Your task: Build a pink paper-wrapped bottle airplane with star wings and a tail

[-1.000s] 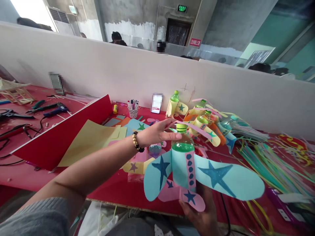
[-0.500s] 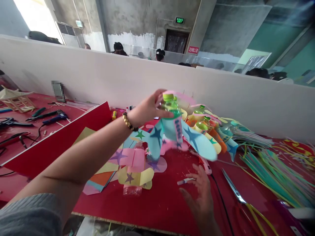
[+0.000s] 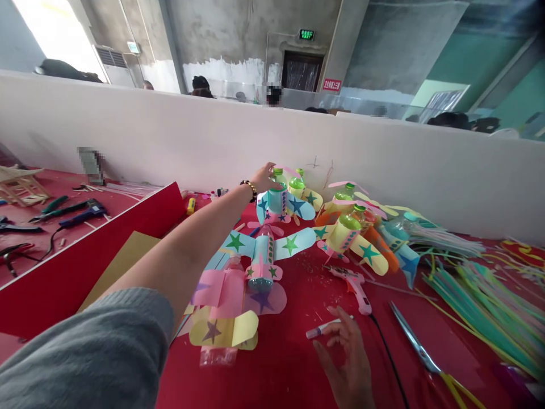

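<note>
Bottle plane [image 3: 277, 201] is held far off by the left hand [image 3: 264, 179]; the loose right hand [image 3: 346, 355] hovers near a pen [image 3: 315, 332].

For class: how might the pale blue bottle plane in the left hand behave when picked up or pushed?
The pale blue bottle plane is probably light, its body being a clear plastic bottle. Its wings look like thin card, likely to bend if squeezed. Tall and upright, it might tip if pushed near the green cap.
</note>
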`<state>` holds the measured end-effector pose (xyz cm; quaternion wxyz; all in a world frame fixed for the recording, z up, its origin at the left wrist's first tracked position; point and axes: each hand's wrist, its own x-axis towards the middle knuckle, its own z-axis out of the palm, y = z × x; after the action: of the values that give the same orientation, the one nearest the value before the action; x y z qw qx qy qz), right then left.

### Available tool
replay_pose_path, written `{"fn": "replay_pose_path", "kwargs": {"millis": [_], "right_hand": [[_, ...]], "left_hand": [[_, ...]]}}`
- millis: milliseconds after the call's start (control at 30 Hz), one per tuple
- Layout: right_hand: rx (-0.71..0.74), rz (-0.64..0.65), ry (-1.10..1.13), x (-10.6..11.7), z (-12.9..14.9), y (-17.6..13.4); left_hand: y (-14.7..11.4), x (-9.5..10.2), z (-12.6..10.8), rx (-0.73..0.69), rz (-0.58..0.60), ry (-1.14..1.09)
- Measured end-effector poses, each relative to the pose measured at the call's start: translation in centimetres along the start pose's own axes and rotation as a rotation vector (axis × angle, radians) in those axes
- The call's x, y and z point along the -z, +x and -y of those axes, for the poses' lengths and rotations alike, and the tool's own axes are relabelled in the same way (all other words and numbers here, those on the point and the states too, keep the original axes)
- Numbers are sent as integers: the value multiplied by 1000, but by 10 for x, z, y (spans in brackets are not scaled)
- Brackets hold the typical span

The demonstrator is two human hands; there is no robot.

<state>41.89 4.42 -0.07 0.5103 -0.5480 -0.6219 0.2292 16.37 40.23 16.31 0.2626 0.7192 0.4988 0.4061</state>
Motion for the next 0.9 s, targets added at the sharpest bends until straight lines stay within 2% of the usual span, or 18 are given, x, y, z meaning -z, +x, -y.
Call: {"fn": "replay_pose_path", "kwargs": {"millis": [167, 433, 700, 800, 900], "right_hand": [[-27, -48, 3, -3, 3, 1], [-49, -18, 23, -2, 4, 1], [-35, -25, 24, -1, 2, 0], [-40, -4, 2, 1, -1, 0], [-20, 16, -8, 3, -5, 0]], "left_hand": [[8, -30, 15, 71, 24, 98], [21, -43, 10, 44, 68, 151], [12, -34, 10, 15, 70, 145], [2, -24, 0, -1, 2, 149], [-23, -4, -16, -9, -82, 146]]}}
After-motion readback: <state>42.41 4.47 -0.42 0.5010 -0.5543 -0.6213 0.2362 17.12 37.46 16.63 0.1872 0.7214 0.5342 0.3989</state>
